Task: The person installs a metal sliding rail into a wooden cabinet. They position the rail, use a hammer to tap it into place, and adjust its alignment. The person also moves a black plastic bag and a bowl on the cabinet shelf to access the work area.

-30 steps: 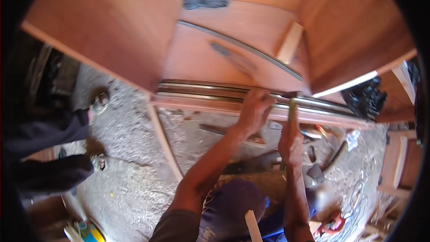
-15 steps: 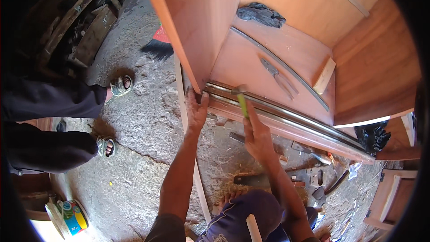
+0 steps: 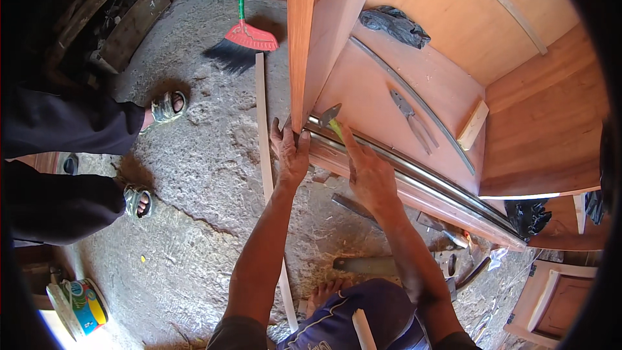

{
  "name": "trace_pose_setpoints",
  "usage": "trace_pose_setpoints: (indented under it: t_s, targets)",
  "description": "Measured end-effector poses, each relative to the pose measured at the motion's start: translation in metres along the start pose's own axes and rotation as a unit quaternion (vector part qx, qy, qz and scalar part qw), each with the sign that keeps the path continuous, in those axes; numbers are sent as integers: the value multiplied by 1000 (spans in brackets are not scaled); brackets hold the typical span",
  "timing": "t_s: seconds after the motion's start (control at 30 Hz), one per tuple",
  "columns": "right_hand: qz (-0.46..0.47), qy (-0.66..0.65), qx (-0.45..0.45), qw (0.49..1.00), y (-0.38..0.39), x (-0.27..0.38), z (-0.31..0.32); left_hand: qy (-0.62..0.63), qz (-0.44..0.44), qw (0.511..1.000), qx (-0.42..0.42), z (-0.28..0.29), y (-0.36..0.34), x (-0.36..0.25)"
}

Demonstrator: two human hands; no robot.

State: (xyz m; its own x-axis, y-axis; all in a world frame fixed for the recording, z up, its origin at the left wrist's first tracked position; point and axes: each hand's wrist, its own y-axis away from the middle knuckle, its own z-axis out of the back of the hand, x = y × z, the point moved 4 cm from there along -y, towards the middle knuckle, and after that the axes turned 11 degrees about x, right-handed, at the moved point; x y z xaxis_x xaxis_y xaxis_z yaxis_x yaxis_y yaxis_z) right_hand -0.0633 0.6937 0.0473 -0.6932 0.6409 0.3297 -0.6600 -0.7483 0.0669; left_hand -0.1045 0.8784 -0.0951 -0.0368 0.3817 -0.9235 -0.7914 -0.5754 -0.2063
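Handsaw [image 3: 366, 266] flat on rough floor [image 3: 188, 175]. Beyond it, right hand [image 3: 374, 175] closed around green-handled hammer [image 3: 330, 115]; hammer head at left end of metal tracks [image 3: 447, 189], which run along front edge of wooden cabinet [image 3: 301, 45]. Whether head touches track: cannot tell. Left hand [image 3: 291, 157] at cabinet's front left corner, thumb and fingers either side; whether gripping or only resting, cannot tell. Farther in, on cabinet bottom: pliers [image 3: 407, 111], curved grey strip [image 3: 414, 98], wood block [image 3: 473, 125], crumpled black plastic bag [image 3: 395, 26].
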Motion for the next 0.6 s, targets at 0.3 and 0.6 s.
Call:
trace_pose_setpoints:
  t_s: [0.3, 0.6]
  targets:
    - [-9, 39, 15, 999, -9, -1, -4, -10, 5, 1000, -3, 0, -1, 1]
    - [-12, -15, 10, 1000, -10, 1, -11, -12, 13, 1000, 9, 2, -3, -6]
